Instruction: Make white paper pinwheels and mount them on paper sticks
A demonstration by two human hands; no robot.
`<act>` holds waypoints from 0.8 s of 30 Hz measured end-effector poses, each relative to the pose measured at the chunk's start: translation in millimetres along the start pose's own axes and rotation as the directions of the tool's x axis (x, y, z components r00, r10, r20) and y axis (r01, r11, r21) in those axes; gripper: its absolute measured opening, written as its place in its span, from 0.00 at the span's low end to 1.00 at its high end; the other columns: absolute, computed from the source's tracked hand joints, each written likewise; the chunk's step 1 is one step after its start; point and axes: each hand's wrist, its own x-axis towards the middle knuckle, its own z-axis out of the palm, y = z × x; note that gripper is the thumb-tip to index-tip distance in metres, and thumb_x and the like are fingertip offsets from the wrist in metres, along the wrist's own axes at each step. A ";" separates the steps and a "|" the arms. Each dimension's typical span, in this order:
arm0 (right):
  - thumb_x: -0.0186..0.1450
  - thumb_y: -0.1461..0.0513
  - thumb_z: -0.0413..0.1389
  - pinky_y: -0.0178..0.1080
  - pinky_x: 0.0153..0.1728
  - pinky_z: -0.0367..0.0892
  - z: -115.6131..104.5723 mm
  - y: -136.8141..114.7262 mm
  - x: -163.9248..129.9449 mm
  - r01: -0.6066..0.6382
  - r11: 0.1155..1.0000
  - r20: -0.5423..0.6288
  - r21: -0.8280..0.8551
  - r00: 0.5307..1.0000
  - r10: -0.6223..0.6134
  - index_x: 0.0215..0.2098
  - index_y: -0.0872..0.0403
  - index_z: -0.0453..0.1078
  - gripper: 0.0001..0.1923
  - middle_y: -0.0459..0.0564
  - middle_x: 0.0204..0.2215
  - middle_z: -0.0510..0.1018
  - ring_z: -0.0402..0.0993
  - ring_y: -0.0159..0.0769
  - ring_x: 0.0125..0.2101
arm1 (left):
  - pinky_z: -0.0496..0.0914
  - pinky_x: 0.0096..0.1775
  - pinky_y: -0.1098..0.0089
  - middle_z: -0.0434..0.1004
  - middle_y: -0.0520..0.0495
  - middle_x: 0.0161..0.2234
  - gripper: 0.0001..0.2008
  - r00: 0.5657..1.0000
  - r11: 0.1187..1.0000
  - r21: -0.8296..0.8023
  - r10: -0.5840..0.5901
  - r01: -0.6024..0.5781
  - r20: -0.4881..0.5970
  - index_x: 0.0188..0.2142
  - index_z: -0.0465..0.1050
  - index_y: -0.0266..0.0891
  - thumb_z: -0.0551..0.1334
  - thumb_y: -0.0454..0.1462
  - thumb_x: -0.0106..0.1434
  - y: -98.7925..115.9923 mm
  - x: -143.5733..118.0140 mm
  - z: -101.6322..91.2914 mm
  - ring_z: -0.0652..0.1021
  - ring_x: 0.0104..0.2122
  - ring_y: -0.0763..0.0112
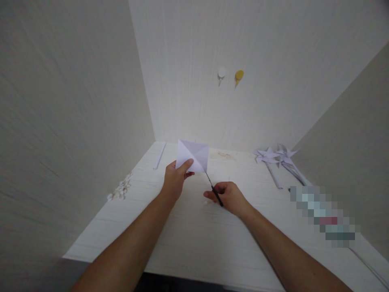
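A square of white paper [199,152] with diagonal crease lines is pinched in my left hand [178,176], the thumb lying on top near its lower left. My right hand [226,196] grips a pair of scissors [216,194] with black handles. Their thin blades meet the paper's lower right corner, along the line of a crease. Whether the blades are parted or closed is too small to tell. Both hands are held over the white table, and the fingers under the paper are partly hidden.
White paper pinwheels [269,155] with rolled paper sticks lie at the back right, beyond a blurred-out object [322,217]. A rolled paper stick [159,156] rests at the back left; small pale pieces [122,188] lie by the left wall. Two hooks [239,76] hang on the back wall.
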 end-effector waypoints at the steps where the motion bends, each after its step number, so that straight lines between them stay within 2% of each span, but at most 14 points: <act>1: 0.53 0.40 0.68 0.35 0.20 0.47 0.0 -0.9 -0.4 -0.003 1.000 0.006 0.011 1.000 0.003 0.17 0.51 0.61 0.29 0.40 0.16 0.61 0.53 0.28 0.19 | 0.76 0.33 0.68 0.82 0.44 0.34 0.20 1.000 1.000 -0.003 0.006 -0.006 0.001 0.34 0.77 0.36 0.77 0.45 0.46 -0.1 -0.1 0.3 0.80 0.31 0.68; 6: 0.50 0.40 0.70 0.36 0.19 0.48 0.4 -9.6 -3.7 -0.026 0.997 0.029 0.067 0.999 0.024 0.18 0.52 0.64 0.29 0.40 0.15 0.63 0.54 0.28 0.18 | 0.77 0.36 0.65 0.83 0.43 0.35 0.19 0.998 0.995 0.080 0.066 -0.065 -0.008 0.34 0.78 0.36 0.74 0.48 0.51 -4.7 1.8 0.1 0.81 0.32 0.66; 10: 0.49 0.39 0.69 0.36 0.19 0.48 1.6 -17.1 -6.1 -0.048 0.995 0.047 0.088 0.998 0.044 0.17 0.52 0.65 0.29 0.42 0.14 0.64 0.54 0.28 0.17 | 0.76 0.34 0.64 0.82 0.43 0.27 0.15 0.992 0.959 0.256 0.127 -0.118 -0.018 0.28 0.79 0.35 0.74 0.46 0.52 -10.3 1.7 -1.0 0.80 0.28 0.64; 15: 0.51 0.41 0.68 0.36 0.19 0.49 2.0 -19.0 -6.2 -0.047 0.995 0.053 0.083 0.998 0.042 0.17 0.53 0.67 0.28 0.41 0.14 0.64 0.53 0.28 0.17 | 0.73 0.31 0.66 0.79 0.47 0.21 0.11 0.991 0.907 0.401 0.129 -0.126 0.019 0.21 0.77 0.38 0.69 0.43 0.54 -4.2 -5.4 0.4 0.79 0.24 0.64; 20: 0.51 0.41 0.68 0.36 0.20 0.49 1.7 -16.2 -4.2 -0.045 0.996 0.064 0.081 0.997 0.040 0.17 0.53 0.68 0.27 0.41 0.14 0.64 0.54 0.27 0.17 | 0.70 0.31 0.68 0.74 0.51 0.17 0.16 0.989 0.862 0.485 0.135 -0.145 0.056 0.14 0.69 0.41 0.66 0.41 0.55 4.1 -8.6 -0.1 0.76 0.22 0.68; 24: 0.51 0.41 0.69 0.36 0.20 0.49 1.6 -14.8 -4.0 -0.045 0.996 0.069 0.075 0.997 0.040 0.18 0.54 0.69 0.28 0.42 0.14 0.66 0.55 0.28 0.17 | 0.67 0.29 0.69 0.73 0.51 0.17 0.18 0.989 0.846 0.513 0.134 -0.149 0.065 0.14 0.70 0.41 0.67 0.44 0.54 3.1 -6.2 -0.7 0.73 0.21 0.70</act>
